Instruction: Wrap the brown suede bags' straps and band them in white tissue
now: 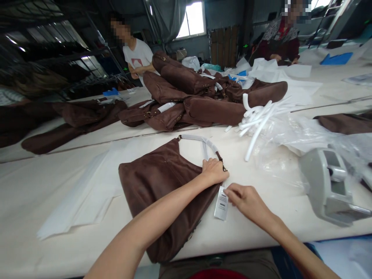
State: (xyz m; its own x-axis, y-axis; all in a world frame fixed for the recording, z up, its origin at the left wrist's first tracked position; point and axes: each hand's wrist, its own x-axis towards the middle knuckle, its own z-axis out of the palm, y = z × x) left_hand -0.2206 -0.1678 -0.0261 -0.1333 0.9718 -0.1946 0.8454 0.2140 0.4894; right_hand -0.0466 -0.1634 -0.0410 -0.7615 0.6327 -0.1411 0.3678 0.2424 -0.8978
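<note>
A dark brown leather handbag point(162, 178) lies on the table in front of me, its strap point(200, 138) wrapped in white material and looping away from me. My left hand point(214, 171) is closed on the bag's right upper corner, where the strap joins; its fingertips are partly hidden. Just below and to the right, my right hand point(245, 199) pinches the edge of a white printed tag point(222, 204) between thumb and fingers. The tag hangs beside the bag's right edge. How it is attached there is hard to make out.
Brown bags point(215, 110) are heaped across the table, with white foam tubes point(258, 120) and clear plastic point(285, 155) beside them. White paper sheets point(78, 193) lie left, a grey tape dispenser point(328, 190) right. Two people point(138, 54) are at the far side.
</note>
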